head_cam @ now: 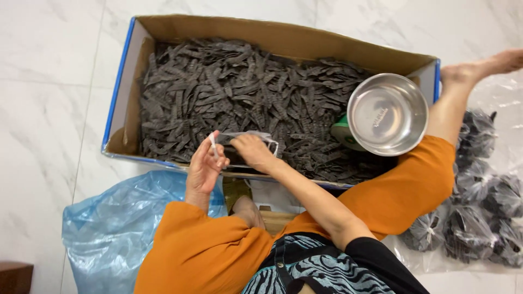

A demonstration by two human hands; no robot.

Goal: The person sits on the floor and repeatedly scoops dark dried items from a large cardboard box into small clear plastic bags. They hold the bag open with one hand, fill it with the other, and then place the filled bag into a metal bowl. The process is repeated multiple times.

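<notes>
Pinching a clear bag open, both hands, left and right, grip its rim at the box's six o'clock edge, beside dark strips

The cardboard box was brown inside with blue edging, filled with dark grey, ridged dried strips. The steel bowl was shiny silver. The trousers were orange, the top black with teal wavy stripes. The plastic sheet was pale blue, the floor white marble.
</notes>
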